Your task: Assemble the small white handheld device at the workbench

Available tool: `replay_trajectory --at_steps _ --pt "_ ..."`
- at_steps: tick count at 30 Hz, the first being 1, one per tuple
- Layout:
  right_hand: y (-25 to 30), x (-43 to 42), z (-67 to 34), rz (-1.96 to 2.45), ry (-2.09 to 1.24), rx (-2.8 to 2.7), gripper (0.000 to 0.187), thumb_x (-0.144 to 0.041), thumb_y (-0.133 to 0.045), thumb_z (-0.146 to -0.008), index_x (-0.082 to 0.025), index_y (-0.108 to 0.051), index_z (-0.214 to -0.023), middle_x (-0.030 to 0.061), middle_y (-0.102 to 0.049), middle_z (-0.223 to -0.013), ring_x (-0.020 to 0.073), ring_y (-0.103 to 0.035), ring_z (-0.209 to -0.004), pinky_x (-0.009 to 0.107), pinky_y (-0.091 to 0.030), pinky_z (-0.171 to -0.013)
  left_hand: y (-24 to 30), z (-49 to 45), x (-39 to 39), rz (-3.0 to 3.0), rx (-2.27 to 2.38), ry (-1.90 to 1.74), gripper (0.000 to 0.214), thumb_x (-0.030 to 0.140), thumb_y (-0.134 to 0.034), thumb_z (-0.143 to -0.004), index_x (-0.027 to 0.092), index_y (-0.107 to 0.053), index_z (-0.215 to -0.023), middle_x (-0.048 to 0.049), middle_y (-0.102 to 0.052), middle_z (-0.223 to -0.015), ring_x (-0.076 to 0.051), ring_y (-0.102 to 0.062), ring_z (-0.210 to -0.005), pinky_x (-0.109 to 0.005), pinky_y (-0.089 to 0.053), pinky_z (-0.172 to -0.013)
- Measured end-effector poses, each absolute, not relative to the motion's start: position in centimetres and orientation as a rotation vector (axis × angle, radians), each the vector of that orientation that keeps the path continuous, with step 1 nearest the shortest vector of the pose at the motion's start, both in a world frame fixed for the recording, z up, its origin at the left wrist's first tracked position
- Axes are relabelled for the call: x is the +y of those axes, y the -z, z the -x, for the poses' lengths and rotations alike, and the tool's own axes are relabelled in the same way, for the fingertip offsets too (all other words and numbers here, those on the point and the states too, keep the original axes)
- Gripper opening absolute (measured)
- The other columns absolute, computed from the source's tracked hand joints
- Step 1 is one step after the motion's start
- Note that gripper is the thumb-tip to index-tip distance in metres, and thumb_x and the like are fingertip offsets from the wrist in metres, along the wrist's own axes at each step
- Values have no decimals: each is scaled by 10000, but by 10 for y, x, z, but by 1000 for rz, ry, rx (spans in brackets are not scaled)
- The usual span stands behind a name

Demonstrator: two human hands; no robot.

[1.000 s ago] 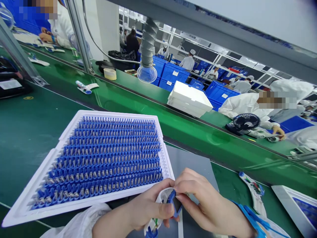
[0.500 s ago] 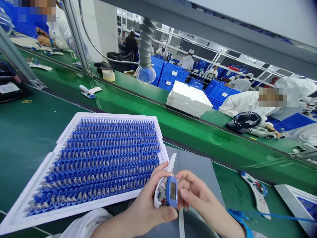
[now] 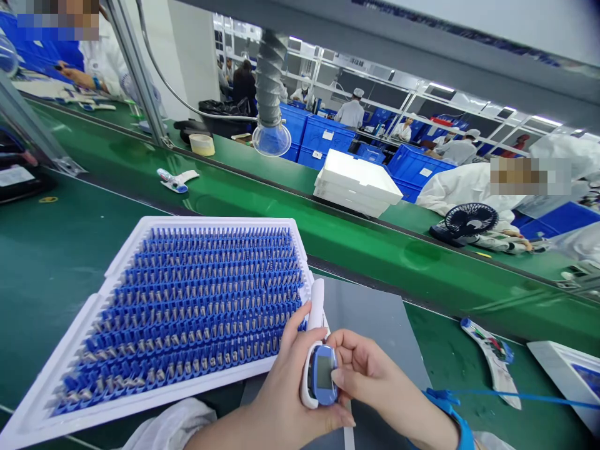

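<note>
My left hand [image 3: 285, 381] is closed around a white handheld thermometer [image 3: 317, 306] with its handle pointing up and away. A blue-framed display [image 3: 324, 374] with a grey screen faces up at its near end. My right hand [image 3: 363, 369] pinches the right edge of this display, thumb on the frame and fingers curled behind. Left of my hands lies a white foam tray [image 3: 112, 265] with rows of blue plastic parts [image 3: 210, 300] carrying small metal pieces. Under my hands is a grey mat [image 3: 375, 306].
A blue wrist strap [image 3: 452, 412] with a cord circles my right wrist. An opened thermometer half [image 3: 494, 362] lies right, beside another white tray [image 3: 562, 369]. The green conveyor [image 3: 262, 206] carries another half [image 3: 177, 180]. Beyond stand white trays [image 3: 356, 181], a fan [image 3: 471, 219] and co-workers.
The blue display has turned to face up more and sits closer against the white body, so the inner parts are now mostly covered. The unit on the conveyor has shifted slightly right.
</note>
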State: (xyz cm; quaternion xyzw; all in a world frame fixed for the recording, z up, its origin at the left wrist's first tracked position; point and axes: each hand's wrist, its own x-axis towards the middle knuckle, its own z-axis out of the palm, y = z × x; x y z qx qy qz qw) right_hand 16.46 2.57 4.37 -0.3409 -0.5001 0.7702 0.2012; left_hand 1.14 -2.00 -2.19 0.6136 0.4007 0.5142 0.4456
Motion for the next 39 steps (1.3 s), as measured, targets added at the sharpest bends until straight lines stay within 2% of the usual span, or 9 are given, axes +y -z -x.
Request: replay_trajectory --at_steps 3,7,10,13,19,28,34,39 --pt "-43 23 -161 904 -2199 -1351 375 -389 -716 -764 -140 -448 -848 -29 -528 -658 33 -458 -474 149 -369 -468 20 -12 -19 -1629 982 -1276 689 447 -689 -690 274 -343 -1260 -143 -11 -1467 -415 -281 -1291 -492 -428 -901" --pt "-42 23 -159 862 -2209 -1288 367 -341 -740 -754 -137 -447 -841 -22 -538 -687 39 -465 -556 155 -352 -534 14 -11 -17 -1775 974 -1391 564 386 -576 -775 272 -291 -1249 -135 -225 -1379 -372 -148 -1344 -497 -373 -953" --pt "-39 23 -161 846 -2220 -1292 345 -339 -728 -768 -142 -461 -862 -29 -521 -673 56 -473 -574 184 -357 -567 8 -9 -15 -1820 975 -1386 534 352 -549 -786 267 -283 -1240 -120 -343 -1281 -337 -199 -1320 -507 -309 -1008" --pt "-38 23 -162 881 -2200 -1298 332 -337 -717 -778 -150 -455 -859 -35 -515 -668 57 -468 -570 191 -357 -575 4 -6 -13 -1831 962 -1306 528 323 -565 -772 269 -287 -1218 -102 -392 -1210 -317 -189 -1318 -490 -317 -1012" --pt "-42 22 -160 868 -2210 -1291 380 -314 -760 -725 -162 -417 -788 -50 -517 -655 35 -424 -518 153 -332 -508 5 -6 -13 -1879 943 -1275 556 271 -610 -718 253 -306 -1183 -101 -404 -1158 -333 -147 -1327 -490 -313 -1009" --pt "-31 22 -163 931 -2154 -1310 403 -409 -751 -724 -153 -459 -834 -44 -509 -615 49 -434 -511 174 -329 -516 4 -5 -11 -1842 927 -1268 447 311 -532 -788 267 -316 -1177 -83 -431 -1103 -319 -223 -1263 -515 -326 -977" --pt "-39 27 -161 977 -2080 -1397 399 -446 -710 -757 -136 -505 -903 -37 -526 -609 49 -438 -509 166 -335 -502 7 -6 -9 -1738 1002 -1346 479 244 -590 -741 253 -326 -1140 -114 -307 -1262 -329 -222 -1291 -527 -319 -985" --pt "-41 19 -164 965 -1911 -1471 362 -398 -665 -812 -185 -494 -1050 -10 -536 -772 93 -522 -684 208 -427 -625 9 -6 -12 -1809 1204 -1381 538 173 -601 -704 243 -315 -1155 -137 -181 -1351 -341 -198 -1316 -490 -361 -967"
